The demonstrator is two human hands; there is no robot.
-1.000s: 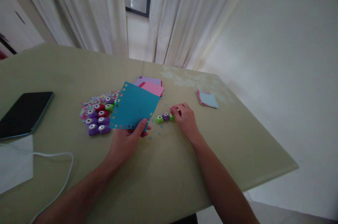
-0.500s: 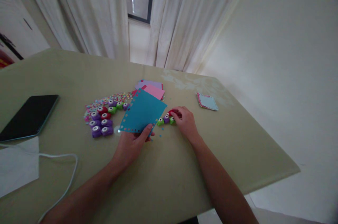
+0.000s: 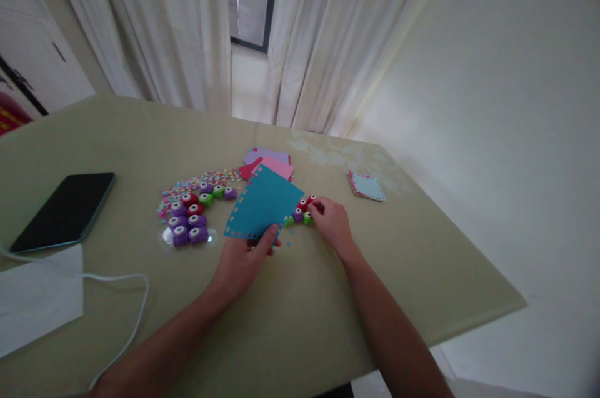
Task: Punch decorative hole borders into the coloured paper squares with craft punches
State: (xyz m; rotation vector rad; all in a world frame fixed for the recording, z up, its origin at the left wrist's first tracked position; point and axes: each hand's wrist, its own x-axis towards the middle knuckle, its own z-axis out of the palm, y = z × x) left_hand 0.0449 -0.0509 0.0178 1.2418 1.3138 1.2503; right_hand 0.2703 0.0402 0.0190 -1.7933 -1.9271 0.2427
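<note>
My left hand (image 3: 244, 257) is closed on a square sheet of blue paper (image 3: 265, 203), thumb on top, fingers beneath. Small punched holes run along the paper's left and lower edges and its lower right corner. To the right of the sheet, my right hand (image 3: 332, 220) has its fingers pinched at a red craft punch (image 3: 312, 199). Beside it sit another red punch (image 3: 302, 204), a purple punch (image 3: 297, 215) and a green punch (image 3: 307, 218). One more green punch (image 3: 289, 222) is partly behind the paper.
Several craft punches (image 3: 197, 234) stand left, before a heap of paper confetti (image 3: 201, 180). Pink paper (image 3: 279, 168) and purple paper (image 3: 269, 155) lie behind. A punched paper stack (image 3: 368, 187) is at right. A black tablet (image 3: 63, 210), white sheet (image 3: 42, 298) and white cable (image 3: 140, 307) lie left.
The view has shifted slightly. The blue paper has moved right and now partly covers the small punch group. My right hand has brought red punches in behind the purple and green ones.
</note>
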